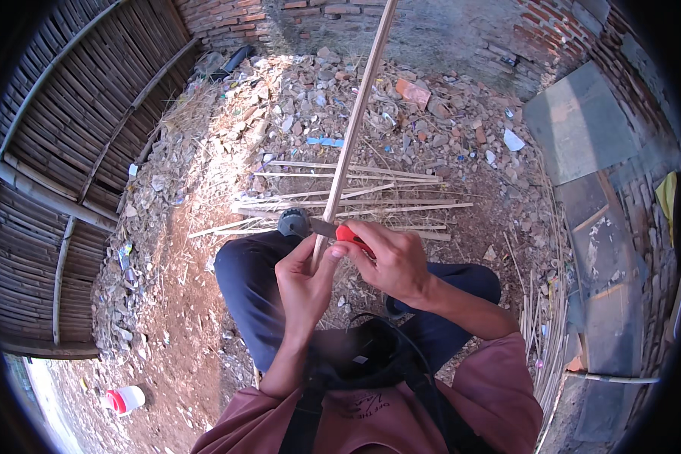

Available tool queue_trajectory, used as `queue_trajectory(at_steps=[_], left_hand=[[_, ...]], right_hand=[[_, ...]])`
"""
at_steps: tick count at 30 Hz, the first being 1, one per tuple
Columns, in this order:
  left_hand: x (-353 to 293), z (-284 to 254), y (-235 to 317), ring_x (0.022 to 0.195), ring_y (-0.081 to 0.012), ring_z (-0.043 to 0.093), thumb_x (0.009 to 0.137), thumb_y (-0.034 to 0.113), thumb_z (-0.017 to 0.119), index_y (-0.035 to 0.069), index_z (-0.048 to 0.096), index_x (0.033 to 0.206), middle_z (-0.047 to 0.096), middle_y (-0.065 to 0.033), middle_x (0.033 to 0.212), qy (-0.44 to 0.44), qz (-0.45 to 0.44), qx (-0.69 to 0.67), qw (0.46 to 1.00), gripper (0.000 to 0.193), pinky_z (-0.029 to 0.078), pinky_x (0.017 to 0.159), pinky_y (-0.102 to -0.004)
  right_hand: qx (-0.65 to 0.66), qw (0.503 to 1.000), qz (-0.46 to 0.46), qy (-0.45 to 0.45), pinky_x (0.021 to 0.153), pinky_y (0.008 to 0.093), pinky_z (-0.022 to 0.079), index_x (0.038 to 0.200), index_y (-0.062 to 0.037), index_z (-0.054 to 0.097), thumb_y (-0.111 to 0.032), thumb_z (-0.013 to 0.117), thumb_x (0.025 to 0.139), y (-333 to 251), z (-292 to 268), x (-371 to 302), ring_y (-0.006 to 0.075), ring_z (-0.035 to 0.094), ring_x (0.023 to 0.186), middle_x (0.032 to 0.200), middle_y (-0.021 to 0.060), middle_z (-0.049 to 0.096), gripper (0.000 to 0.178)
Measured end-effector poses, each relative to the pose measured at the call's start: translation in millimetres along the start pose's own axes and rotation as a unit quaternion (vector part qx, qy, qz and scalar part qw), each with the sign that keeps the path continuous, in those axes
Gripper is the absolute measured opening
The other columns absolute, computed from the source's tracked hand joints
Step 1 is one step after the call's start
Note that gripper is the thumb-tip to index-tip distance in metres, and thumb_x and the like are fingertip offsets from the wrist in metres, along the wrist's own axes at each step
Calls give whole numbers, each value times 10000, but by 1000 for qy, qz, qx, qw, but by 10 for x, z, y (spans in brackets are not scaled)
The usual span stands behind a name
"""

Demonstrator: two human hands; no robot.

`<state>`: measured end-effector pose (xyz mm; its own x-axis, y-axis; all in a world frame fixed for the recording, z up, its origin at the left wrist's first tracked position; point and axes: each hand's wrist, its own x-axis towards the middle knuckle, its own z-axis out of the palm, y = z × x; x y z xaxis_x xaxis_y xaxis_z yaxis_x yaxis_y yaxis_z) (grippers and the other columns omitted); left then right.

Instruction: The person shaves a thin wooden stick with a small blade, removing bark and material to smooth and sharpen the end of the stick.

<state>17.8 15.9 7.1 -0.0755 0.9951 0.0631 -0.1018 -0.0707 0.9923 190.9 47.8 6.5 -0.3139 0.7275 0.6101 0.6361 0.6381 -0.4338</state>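
Note:
A long pale strip of split bamboo (353,121) rises from my lap, slanting up and away past the top of the view. Its near end is gripped by my left hand (306,274), thumb and fingers closed round it. My right hand (392,259) is wrapped round the red handle of a knife (353,236). The knife's blade lies across the bamboo strip, just above my left fingers, and seems to touch it. Part of the handle is hidden by my right fingers. Just left of the blade, a dark grey rounded shape (293,222) shows at my knee.
Several thin bamboo strips (408,206) lie crosswise on the ground before my knees, and more strips (536,310) lie at the right. Rubble (424,121) covers the ground up to a brick wall (446,34). A bamboo-slat wall (60,144) stands left. A red-and-white container (125,399) lies lower left.

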Motion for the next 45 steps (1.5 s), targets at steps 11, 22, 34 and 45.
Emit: queue_trajectory(at_steps=[11, 22, 34, 45], left_hand=[[104, -201, 5, 1075, -72, 618, 998, -11, 776, -76, 535, 1534, 691, -33, 1219, -133, -9, -117, 984, 591, 512, 948, -242], [91, -216, 84, 864, -14, 478, 1043, 30, 723, 10, 548, 1563, 532, 63, 1026, -175, -61, -120, 975, 550, 438, 742, -208], [24, -170, 26, 668, -49, 441, 1182, 289, 508, 26, 447, 1597, 536, 6, 900, -291, -105, -88, 947, 495, 395, 608, -225], [-172, -250, 131, 604, -14, 333, 1191, 317, 491, 47, 589, 1312, 435, 82, 773, -273, -133, 32, 952, 311, 301, 540, -216]], right_hand=[[92, 994, -56, -32, 606, 405, 593, 1176, -92, 720, -212, 806, 925, 104, 16, 56, 289, 770, 735, 955, 88, 783, 290], [254, 951, 166, -50, 723, 315, 606, 1244, -28, 691, -300, 756, 1049, 132, -102, 182, 143, 782, 882, 988, 94, 792, 341], [425, 861, 278, -2, 851, 268, 560, 1222, -4, 775, -255, 760, 1058, 368, -163, 270, 83, 720, 937, 993, 41, 790, 301], [390, 888, 244, 19, 821, 265, 547, 1210, -6, 772, -253, 758, 1055, 392, -204, 264, 82, 723, 917, 962, 30, 789, 291]])
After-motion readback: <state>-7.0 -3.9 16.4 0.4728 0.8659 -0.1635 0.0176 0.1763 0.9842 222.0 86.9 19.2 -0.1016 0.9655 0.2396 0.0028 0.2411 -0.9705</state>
